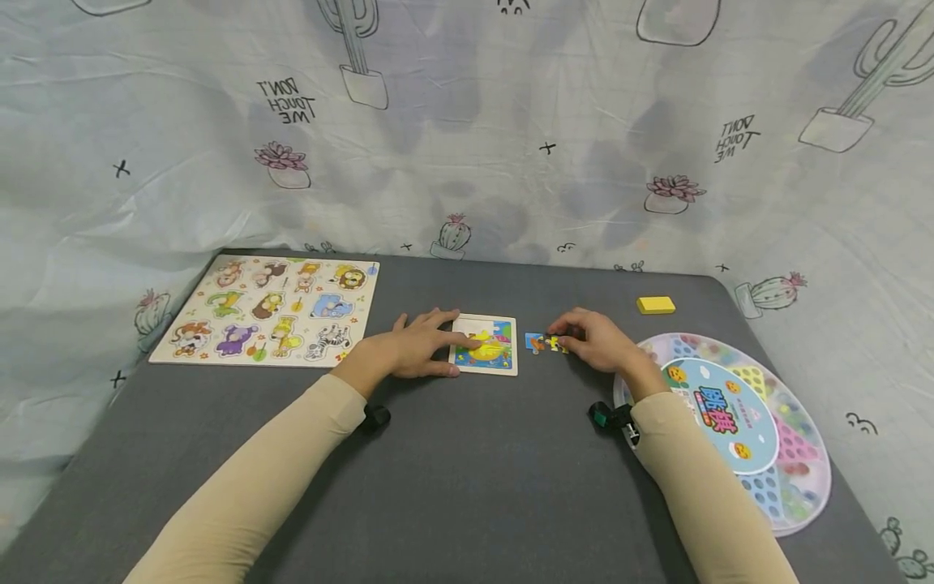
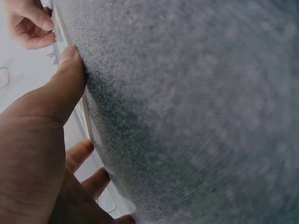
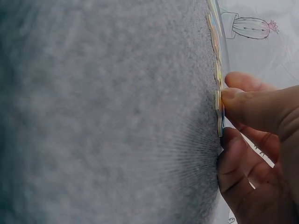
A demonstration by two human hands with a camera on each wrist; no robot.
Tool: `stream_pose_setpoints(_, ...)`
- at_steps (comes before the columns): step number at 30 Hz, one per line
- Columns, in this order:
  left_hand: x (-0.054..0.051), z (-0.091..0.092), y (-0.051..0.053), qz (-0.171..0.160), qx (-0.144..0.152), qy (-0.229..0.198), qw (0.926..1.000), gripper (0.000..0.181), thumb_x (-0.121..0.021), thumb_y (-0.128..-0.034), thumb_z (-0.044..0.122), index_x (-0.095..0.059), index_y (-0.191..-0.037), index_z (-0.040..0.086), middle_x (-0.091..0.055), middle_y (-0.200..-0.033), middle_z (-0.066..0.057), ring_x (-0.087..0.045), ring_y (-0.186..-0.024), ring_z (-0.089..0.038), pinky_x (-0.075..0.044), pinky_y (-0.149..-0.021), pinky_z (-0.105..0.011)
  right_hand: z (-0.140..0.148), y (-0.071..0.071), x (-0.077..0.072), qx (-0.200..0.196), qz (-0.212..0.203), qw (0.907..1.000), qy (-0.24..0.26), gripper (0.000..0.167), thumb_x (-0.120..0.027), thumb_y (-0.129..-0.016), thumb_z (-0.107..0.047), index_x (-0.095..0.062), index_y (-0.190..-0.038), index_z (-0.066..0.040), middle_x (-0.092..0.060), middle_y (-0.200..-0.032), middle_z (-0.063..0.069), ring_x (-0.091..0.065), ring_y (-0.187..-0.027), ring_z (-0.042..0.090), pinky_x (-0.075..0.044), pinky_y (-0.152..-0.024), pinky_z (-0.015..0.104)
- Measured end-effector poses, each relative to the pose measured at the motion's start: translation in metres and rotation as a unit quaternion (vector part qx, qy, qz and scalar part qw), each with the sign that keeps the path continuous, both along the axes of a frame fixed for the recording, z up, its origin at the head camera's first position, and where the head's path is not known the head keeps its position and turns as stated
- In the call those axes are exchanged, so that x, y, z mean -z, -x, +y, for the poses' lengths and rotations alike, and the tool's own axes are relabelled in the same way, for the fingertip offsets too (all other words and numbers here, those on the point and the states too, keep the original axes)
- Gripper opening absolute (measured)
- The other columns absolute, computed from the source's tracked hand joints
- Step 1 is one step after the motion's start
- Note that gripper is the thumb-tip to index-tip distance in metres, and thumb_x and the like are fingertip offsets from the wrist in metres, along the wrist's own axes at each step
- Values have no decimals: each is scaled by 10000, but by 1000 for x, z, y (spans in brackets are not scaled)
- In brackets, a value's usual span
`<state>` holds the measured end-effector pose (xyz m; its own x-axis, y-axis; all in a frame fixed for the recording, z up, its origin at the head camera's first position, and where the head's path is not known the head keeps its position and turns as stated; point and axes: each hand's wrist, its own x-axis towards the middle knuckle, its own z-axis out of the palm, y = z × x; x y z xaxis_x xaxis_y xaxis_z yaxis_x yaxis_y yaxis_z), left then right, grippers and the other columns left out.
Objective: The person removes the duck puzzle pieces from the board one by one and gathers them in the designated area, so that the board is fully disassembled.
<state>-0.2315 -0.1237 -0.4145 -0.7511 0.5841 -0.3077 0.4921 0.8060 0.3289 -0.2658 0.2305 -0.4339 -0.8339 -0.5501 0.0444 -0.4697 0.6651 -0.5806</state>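
Observation:
My left hand [image 1: 419,345] lies spread over the left side of a small wooden jigsaw board [image 1: 513,347] with a yellow picture on blue. One fingertip touches the picture, while the thumb rests by the near left corner. In the left wrist view, the thumb [image 2: 70,79] is at the board's edge. Just right of the board, my right hand [image 1: 594,339] pinches a jigsaw piece [image 3: 219,114] low at the table surface, its fingers curled. Beside it lies a blue and orange jigsaw piece [image 1: 534,342]. The fingers partly cover the held piece.
A large animal puzzle board [image 1: 273,350] lies at the left. A yellow block [image 1: 656,305] sits at the back right. Under and beside the right forearm is a round Chinese checkers board [image 1: 730,414]. A patterned cloth [image 1: 467,146] hangs behind the grey table [image 1: 467,487].

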Motion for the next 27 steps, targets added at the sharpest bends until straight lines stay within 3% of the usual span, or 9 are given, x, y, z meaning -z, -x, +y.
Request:
stream_pose_setpoints(11, 2, -1, -1, 57, -8, -110, 9999, 611, -632, -991, 530, -412, -1558, 461, -77, -1738, -60, -54, -1588, -391, -80, -1157, -776, -1, -1, -4, 51, -143, 9998, -135, 187, -649, -1005, -51, -737, -1169, -67, -651, -1077, 81, -534, -847, 192, -454, -788, 393)
stream_pose_setpoints(19, -3, 0, 0, 139, 265, -165, 9994, 656, -634, -1017, 451, -331, -1598, 449, -64, -1738, -65, -33, -1592, -376, -92, -1180, -741, -2, 1, -10, 95, 24, 9997, -223, 186, -642, -1020, -87, -731, -1183, -74, -656, -1152, 98, -619, -1047, 289, -499, -941, 502)
stream_pose_setpoints(27, -7, 10, 4, -267, 354, 147, 9989, 677, -618, -1036, 397, -276, -1619, 447, -32, -1741, -58, -49, -1589, -386, -111, -1185, -731, -9, -2, -19, 41, -15, 10000, -82, 205, -605, -1030, -59, -718, -1202, -57, -659, -1195, 117, -634, -1104, 338, -514, -949, 526)
